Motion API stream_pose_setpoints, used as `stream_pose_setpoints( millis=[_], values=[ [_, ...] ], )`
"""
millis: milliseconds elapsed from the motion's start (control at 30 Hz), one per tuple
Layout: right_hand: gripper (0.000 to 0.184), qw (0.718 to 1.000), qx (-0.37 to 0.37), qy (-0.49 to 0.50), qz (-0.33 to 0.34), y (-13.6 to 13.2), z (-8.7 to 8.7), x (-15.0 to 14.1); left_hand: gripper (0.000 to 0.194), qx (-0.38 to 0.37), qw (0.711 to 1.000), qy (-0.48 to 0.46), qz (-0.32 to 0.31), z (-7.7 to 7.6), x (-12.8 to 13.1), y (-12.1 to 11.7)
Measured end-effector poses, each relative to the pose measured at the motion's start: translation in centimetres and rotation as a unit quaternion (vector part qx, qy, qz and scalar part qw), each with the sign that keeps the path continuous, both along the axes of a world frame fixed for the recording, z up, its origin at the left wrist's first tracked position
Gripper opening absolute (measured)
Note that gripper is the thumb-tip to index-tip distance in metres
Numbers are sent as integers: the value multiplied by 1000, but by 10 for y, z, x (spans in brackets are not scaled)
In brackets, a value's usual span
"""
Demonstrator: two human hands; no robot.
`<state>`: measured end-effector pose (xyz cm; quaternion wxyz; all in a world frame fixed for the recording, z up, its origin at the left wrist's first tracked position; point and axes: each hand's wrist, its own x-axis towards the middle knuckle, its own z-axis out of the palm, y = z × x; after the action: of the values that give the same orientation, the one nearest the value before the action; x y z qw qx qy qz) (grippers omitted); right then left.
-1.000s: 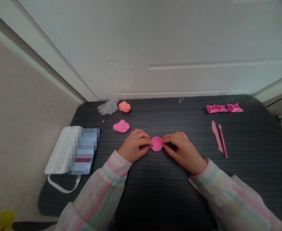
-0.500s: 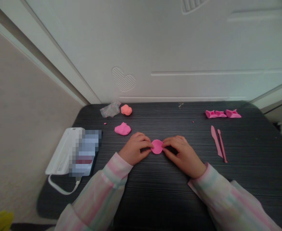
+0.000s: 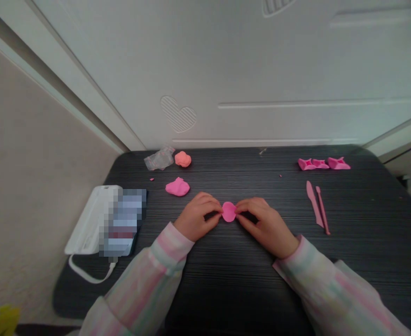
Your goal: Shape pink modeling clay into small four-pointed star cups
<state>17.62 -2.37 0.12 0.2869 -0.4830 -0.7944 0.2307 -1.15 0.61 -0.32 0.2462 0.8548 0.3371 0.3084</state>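
A flat round disc of pink modelling clay is held between my two hands, low over the dark table. My left hand pinches its left edge between thumb and fingers. On the opposite edge, my right hand pinches it the same way. Behind my left hand lies a larger lump of pink clay, with an orange clay lump farther back. To the right of my right hand lie a pink plastic knife and a thin pink modelling stick.
Folded pink clay pieces stand in a row at the back right. A crumpled clear wrapper lies at the back left. A white power bank and a phone, joined by a cable, sit at the table's left. Behind rises a white panel.
The sides of the pink disc now curl up slightly at my fingertips, and it looks a little narrower. My hands have come slightly closer together. The whole view has shifted a little.
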Motion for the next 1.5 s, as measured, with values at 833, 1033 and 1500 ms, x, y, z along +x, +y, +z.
stream_pose_setpoints(
  millis=[833, 1033, 1500],
  values=[
    [11, 998, 15, -46, -29, -1, -2, -2, 17, -12, 998, 43, 32, -1, 1, -2],
    [12, 998, 8, -49, -27, -2, -3, -1, 18, -21, 998, 46, 32, -1, 1, -2],
    [12, 997, -17, -42, -56, -1, -4, -4, 19, -65, 996, 24, 65, -2, 5, -6]
  ],
)
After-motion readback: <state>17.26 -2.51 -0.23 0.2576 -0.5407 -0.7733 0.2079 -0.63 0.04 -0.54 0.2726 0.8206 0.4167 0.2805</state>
